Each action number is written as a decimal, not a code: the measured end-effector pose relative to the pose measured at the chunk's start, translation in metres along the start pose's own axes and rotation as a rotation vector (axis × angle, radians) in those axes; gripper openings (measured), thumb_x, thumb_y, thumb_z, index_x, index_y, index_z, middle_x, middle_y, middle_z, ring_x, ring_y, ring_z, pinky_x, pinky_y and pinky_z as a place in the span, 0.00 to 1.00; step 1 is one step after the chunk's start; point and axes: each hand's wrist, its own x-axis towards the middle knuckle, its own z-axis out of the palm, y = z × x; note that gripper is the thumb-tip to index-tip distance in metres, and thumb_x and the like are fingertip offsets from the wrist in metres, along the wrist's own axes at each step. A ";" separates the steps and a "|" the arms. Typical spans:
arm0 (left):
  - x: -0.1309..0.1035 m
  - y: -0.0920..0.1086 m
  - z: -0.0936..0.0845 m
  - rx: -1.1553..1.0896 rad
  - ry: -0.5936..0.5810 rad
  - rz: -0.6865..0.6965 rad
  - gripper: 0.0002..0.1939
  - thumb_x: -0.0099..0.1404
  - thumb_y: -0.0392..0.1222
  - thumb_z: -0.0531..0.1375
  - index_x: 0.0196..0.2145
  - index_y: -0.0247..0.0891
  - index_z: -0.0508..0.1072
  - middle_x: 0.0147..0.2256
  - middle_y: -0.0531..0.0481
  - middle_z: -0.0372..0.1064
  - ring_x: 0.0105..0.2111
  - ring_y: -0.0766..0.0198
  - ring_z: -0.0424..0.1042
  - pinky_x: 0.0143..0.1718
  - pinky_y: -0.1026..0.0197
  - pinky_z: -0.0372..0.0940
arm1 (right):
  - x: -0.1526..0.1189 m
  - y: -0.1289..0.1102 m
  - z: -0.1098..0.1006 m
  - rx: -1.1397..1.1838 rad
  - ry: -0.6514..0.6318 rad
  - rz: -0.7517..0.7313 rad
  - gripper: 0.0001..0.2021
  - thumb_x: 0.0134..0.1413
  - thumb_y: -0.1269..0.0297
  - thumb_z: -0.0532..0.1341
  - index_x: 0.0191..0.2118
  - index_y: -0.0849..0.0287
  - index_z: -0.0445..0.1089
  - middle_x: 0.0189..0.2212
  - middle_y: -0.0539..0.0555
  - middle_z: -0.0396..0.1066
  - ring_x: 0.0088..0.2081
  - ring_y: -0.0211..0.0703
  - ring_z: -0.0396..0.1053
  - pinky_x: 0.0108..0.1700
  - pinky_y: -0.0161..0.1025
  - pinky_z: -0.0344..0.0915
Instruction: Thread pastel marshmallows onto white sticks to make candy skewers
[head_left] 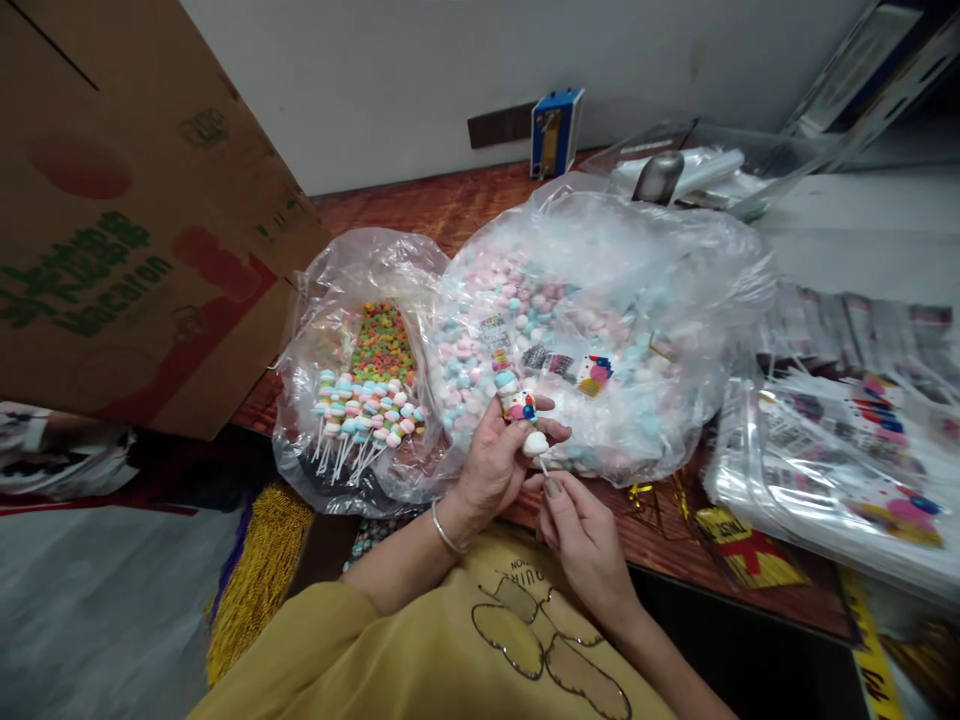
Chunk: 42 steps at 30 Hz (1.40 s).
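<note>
With both forearms coming in low, the left from about 8 o'clock and the right from 5, the hands meet right in front of the chest, by the near edge of the tabletop (420, 210). (Clock's centred on the hands, 12 pointing away from the wearer.)

The left hand (491, 460) is tipped palm up, thumb laid over a marshmallow stick (535, 444), the other fingers curled in behind with a couple of tips poking out toward 2. There's a silver bangle (448, 528) on that wrist. The right hand (574, 515) is turned back-up, pinching the bare white end just below the bottom marshmallow, fingers folded under. So yeah, both are gripping the same piece, which slants from 11 down to 5.

Around them: a big clear bag (675, 240) of pastel marshmallows sprawls from 11 to 2, a bunch of similar sticks (367, 410) sits between 9 and 10, a cardboard box (225, 200) leans in at 10, and a pile of printed wrappers (825, 470) is at 3.
</note>
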 end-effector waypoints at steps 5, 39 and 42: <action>0.001 -0.001 -0.001 -0.061 -0.001 -0.057 0.16 0.62 0.44 0.64 0.46 0.38 0.71 0.40 0.43 0.75 0.38 0.58 0.78 0.27 0.66 0.64 | 0.000 -0.001 0.004 0.186 -0.054 0.087 0.19 0.67 0.46 0.55 0.39 0.58 0.69 0.16 0.41 0.52 0.18 0.33 0.50 0.21 0.32 0.49; 0.024 -0.002 0.011 -0.258 0.007 -0.085 0.19 0.59 0.53 0.70 0.39 0.37 0.72 0.22 0.61 0.57 0.21 0.73 0.62 0.38 0.62 0.68 | 0.030 -0.005 0.001 0.156 0.052 0.000 0.17 0.68 0.49 0.54 0.34 0.57 0.67 0.14 0.39 0.52 0.12 0.32 0.47 0.17 0.32 0.52; 0.026 -0.004 0.012 -0.238 0.050 -0.052 0.20 0.59 0.52 0.70 0.40 0.36 0.72 0.23 0.60 0.59 0.23 0.72 0.65 0.39 0.62 0.68 | 0.034 0.004 -0.001 -0.314 0.300 -0.255 0.14 0.65 0.53 0.60 0.40 0.61 0.73 0.26 0.54 0.73 0.22 0.38 0.65 0.26 0.35 0.59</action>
